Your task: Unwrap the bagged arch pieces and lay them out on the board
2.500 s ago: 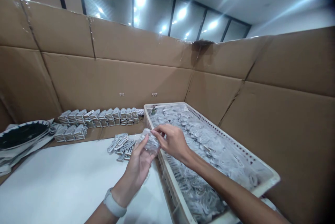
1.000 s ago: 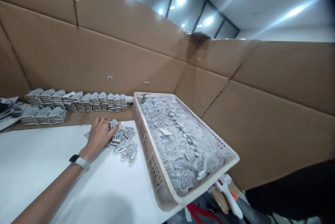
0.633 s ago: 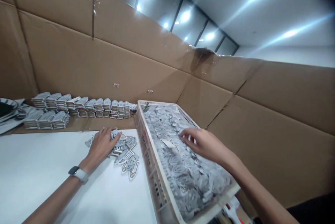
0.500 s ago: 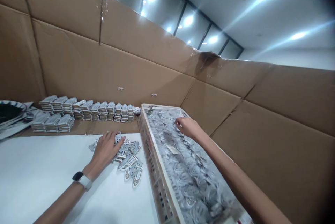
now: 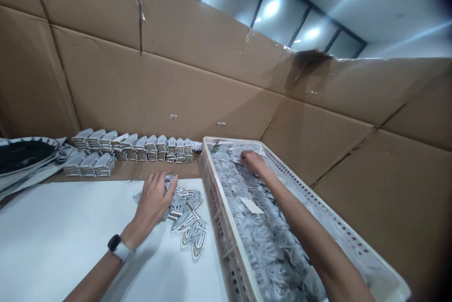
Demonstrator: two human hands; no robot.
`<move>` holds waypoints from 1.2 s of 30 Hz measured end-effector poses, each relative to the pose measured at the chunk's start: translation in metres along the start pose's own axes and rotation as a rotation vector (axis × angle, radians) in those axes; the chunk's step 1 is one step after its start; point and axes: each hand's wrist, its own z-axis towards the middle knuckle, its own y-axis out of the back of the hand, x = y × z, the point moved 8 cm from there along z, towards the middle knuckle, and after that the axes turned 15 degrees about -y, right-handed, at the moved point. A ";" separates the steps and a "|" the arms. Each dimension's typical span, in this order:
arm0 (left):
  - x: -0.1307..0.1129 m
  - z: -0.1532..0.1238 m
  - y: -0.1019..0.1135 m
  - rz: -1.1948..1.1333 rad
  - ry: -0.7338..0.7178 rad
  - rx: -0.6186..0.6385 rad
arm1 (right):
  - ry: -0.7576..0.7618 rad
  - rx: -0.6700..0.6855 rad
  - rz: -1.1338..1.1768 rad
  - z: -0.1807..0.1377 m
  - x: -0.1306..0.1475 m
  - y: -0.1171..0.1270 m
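Note:
My left hand, with a watch on its wrist, rests on a loose pile of grey-and-white flat pieces with brown patterned edges. Its fingers are spread and bent over the pile's left side, hiding part of it. Inside the far end of a long white plastic crate is my right hand. The fingers there are bent together at the clear-wrapped pieces that fill the crate; what they grip is hidden.
Neat stacks of similar pieces line the cardboard strip at the back of the white table. A dark round dish with a striped rim sits far left. Tall cardboard walls enclose the back and right. A pale card lies in the crate.
The view has turned slightly, shifting the table things rightward. My right hand has lowered onto the contents at the crate's far end. My left hand stays on the pile.

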 end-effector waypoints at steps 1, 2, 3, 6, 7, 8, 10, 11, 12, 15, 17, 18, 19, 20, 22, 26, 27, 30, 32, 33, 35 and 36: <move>-0.003 0.002 0.002 -0.016 0.004 -0.004 | 0.011 -0.015 0.036 -0.002 -0.002 0.008; -0.007 0.003 0.004 -0.034 0.007 -0.009 | 0.025 -0.031 0.076 -0.006 -0.002 0.017; -0.011 0.005 0.007 -0.053 0.006 -0.016 | 0.042 -0.048 0.114 -0.011 -0.002 0.027; -0.032 0.009 0.016 -0.133 -0.013 -0.053 | 0.118 -0.095 0.255 -0.034 0.008 0.064; -0.040 0.011 0.018 -0.179 -0.013 -0.060 | 0.161 -0.107 0.355 -0.046 0.015 0.078; -0.049 0.012 0.020 -0.241 -0.003 -0.061 | 0.209 -0.110 0.483 -0.059 0.022 0.093; -0.068 0.014 0.022 -0.433 0.042 -0.043 | 0.299 -0.059 0.785 -0.088 0.039 0.119; -0.079 0.015 0.022 -0.565 0.074 -0.031 | 0.329 -0.003 0.921 -0.102 0.048 0.128; -0.089 0.016 0.022 -0.715 0.110 -0.022 | 0.347 0.067 1.031 -0.117 0.057 0.134; -0.117 0.016 0.025 -1.117 0.217 -0.049 | 0.374 0.241 1.265 -0.154 0.084 0.142; -0.128 0.015 0.031 -1.227 0.259 -0.095 | 0.385 0.315 1.365 -0.173 0.096 0.140; -0.130 0.015 0.035 -1.237 0.269 -0.118 | 0.390 0.352 1.403 -0.180 0.100 0.137; -0.132 0.014 0.039 -1.230 0.273 -0.138 | 0.392 0.386 1.436 -0.186 0.103 0.133; -0.132 0.013 0.043 -1.215 0.274 -0.154 | 0.392 0.417 1.461 -0.189 0.104 0.129; -0.129 0.013 0.051 -1.178 0.273 -0.192 | 0.385 0.463 1.481 -0.192 0.103 0.120; -0.122 0.015 0.067 -1.065 0.222 -0.264 | 0.385 0.457 1.379 -0.189 0.092 0.109; -0.122 0.016 0.069 -1.033 0.192 -0.256 | 0.390 0.405 1.346 -0.188 0.089 0.110; -0.125 0.017 0.068 -0.989 0.147 -0.188 | 0.446 0.238 1.276 -0.194 0.084 0.122; -0.126 0.016 0.063 -1.011 0.158 -0.171 | 0.502 0.199 1.233 -0.204 0.089 0.129; -0.127 0.015 0.061 -1.024 0.164 -0.172 | 0.517 0.191 1.212 -0.209 0.093 0.132; -0.128 0.013 0.055 -1.043 0.174 -0.180 | 0.499 0.172 1.191 -0.215 0.098 0.132; -0.129 0.012 0.052 -1.050 0.183 -0.184 | 0.471 0.163 1.199 -0.216 0.099 0.130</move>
